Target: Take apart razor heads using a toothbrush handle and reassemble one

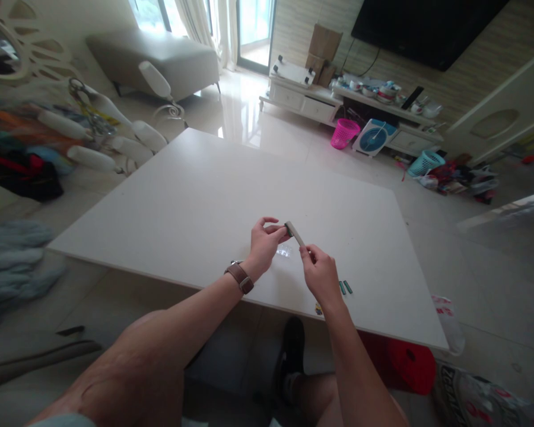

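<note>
Left forearm (196,302) nearest the lens, brown-strapped watch (240,277) at the wrist. Left hand (263,248): thumb and fingers pinched narrow at the dark upper end of a slim beige bar (297,235). Right hand (321,274): fingers closed on the bar's lower end. Bar tilted, held between both hands above the white table (196,196). Clear plastic piece (283,252) on the tabletop just below. Two small green pieces (347,287) beside the right wrist; small yellow-and-blue figure (318,309) near the table's front edge.
</note>
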`<state>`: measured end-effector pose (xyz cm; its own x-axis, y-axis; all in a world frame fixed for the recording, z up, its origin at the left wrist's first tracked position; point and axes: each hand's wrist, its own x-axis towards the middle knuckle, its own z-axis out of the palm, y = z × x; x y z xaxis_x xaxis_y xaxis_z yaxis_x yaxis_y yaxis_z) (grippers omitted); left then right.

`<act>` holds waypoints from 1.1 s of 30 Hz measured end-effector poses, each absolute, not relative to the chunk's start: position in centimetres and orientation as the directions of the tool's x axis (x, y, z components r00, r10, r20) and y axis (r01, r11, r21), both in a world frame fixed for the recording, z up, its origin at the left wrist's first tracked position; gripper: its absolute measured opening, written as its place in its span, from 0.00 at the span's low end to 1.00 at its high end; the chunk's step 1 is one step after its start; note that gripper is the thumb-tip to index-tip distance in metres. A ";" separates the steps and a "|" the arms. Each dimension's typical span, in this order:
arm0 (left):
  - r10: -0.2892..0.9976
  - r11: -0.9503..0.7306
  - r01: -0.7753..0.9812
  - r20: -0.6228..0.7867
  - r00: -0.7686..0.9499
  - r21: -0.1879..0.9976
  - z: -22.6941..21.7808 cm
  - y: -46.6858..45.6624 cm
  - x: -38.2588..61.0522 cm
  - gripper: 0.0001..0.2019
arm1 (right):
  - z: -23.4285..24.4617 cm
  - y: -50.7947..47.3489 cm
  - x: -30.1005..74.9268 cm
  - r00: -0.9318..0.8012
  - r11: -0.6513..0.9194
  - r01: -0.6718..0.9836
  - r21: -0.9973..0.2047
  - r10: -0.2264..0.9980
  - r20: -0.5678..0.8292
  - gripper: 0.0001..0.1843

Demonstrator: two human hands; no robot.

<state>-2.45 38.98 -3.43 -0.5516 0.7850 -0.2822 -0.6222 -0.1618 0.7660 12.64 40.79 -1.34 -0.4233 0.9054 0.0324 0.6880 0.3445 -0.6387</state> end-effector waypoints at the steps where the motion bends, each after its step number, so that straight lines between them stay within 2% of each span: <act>1: 0.774 -0.173 -0.625 -0.287 -0.564 0.761 -3.5 39.0 -2.6 0.17 | -1.4 40.8 12.7 -0.431 0.347 0.693 -0.631 0.902 0.024 0.20; 7: 0.694 -0.221 -0.629 -0.333 -0.638 0.745 -3.9 39.3 -4.1 0.18 | -1.5 40.7 13.3 -0.435 0.334 0.692 -0.640 0.901 0.000 0.21; 12: 0.758 -0.163 -0.635 -0.316 -0.570 0.755 -3.4 39.0 -2.8 0.18 | -1.0 40.6 12.8 -0.406 0.340 0.653 -0.677 0.911 0.066 0.21; 16: 0.799 -0.138 -0.639 -0.295 -0.523 0.757 -2.9 38.8 -1.8 0.18 | -1.3 40.7 12.5 -0.420 0.351 0.661 -0.663 0.905 0.061 0.21; 22: 0.723 -0.215 -0.641 -0.321 -0.612 0.737 -3.5 39.1 -3.6 0.19 | -1.7 40.9 13.3 -0.459 0.340 0.695 -0.633 0.888 -0.028 0.19; 25: 0.702 -0.201 -0.621 -0.330 -0.631 0.758 -3.6 39.1 -4.1 0.19 | -1.3 40.8 13.5 -0.429 0.333 0.689 -0.644 0.903 0.007 0.20; 29: 0.759 -0.169 -0.616 -0.298 -0.579 0.769 -3.0 38.9 -3.2 0.18 | -1.0 40.6 12.8 -0.408 0.347 0.652 -0.675 0.910 0.073 0.20; 33: 0.793 -0.165 -0.621 -0.271 -0.545 0.766 -3.0 38.8 -2.5 0.19 | -1.3 40.6 12.3 -0.428 0.362 0.655 -0.664 0.901 0.068 0.19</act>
<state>-2.46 38.77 -2.97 -0.5454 0.7933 -0.2708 -0.6207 -0.1651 0.7665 12.26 40.62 -1.34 -0.4285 0.9010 0.0682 0.6548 0.3616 -0.6637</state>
